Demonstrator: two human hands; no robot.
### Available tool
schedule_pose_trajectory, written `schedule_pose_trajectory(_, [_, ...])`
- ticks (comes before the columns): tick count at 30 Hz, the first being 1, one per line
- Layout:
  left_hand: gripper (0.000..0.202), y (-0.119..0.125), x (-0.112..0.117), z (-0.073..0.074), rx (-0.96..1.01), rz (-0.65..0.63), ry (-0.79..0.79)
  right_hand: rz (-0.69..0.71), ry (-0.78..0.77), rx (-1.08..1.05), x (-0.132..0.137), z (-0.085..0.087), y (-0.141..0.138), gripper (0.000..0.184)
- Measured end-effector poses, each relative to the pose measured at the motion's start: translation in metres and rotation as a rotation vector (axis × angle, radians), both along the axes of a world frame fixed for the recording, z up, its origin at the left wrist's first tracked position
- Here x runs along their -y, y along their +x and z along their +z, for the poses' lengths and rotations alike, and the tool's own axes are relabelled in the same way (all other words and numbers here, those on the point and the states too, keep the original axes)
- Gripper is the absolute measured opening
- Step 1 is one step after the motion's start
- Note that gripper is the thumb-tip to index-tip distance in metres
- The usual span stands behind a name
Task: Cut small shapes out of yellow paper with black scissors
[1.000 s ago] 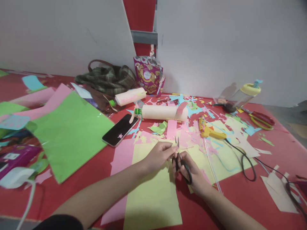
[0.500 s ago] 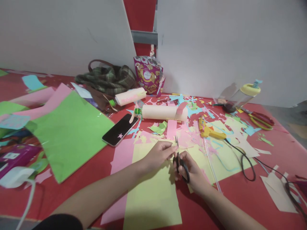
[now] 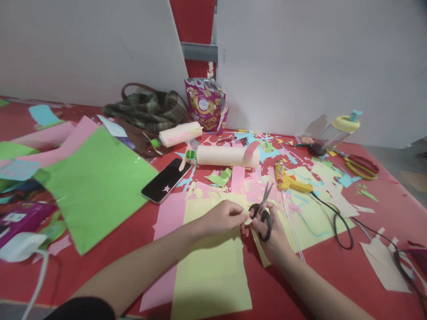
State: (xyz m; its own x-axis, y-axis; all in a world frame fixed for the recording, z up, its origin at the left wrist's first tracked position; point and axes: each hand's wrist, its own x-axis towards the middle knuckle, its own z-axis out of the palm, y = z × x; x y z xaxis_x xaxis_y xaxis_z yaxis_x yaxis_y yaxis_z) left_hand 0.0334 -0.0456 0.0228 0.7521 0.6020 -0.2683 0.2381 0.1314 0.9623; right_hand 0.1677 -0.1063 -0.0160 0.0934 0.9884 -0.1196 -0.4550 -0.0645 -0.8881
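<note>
My right hand (image 3: 271, 233) grips small black-handled scissors (image 3: 262, 210), fingers through the loops, blades slightly apart and pointing up and away to the right. My left hand (image 3: 220, 218) is closed in a pinch just left of the scissors, holding a small scrap of paper that I can barely make out. Both hands hover over a pale yellow sheet (image 3: 210, 271) lying on a pink sheet (image 3: 170, 218) on the red table (image 3: 333, 266).
A phone (image 3: 166, 181) lies left of the hands beside a large green sheet (image 3: 96, 186). Behind are two paper-wrapped bottles (image 3: 223, 156), a snack bag (image 3: 205, 104), a plaid bag (image 3: 147, 111), a yellow glue gun (image 3: 290, 182) with black cord, red-yellow scissors (image 3: 362, 165) and many paper scraps.
The scissors have swung from upright to tilted right, moving slightly right with the right hand. The left hand has stayed pinched beside them.
</note>
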Motion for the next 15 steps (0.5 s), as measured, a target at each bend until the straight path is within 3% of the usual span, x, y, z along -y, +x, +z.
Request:
schedule_pose_trajectory(8, [0.029,-0.0061,-0.0032,-0.0062,-0.12,-0.193,0.17,-0.015,-0.039,0.059,-0.0006,0.0068,0.0006,0.037])
schedule_pose_trajectory(15, [0.026,-0.0051,-0.0052,-0.002,-0.145,-0.129,0.227,0.0,-0.052,0.097,0.0,0.0039,0.0012,0.037])
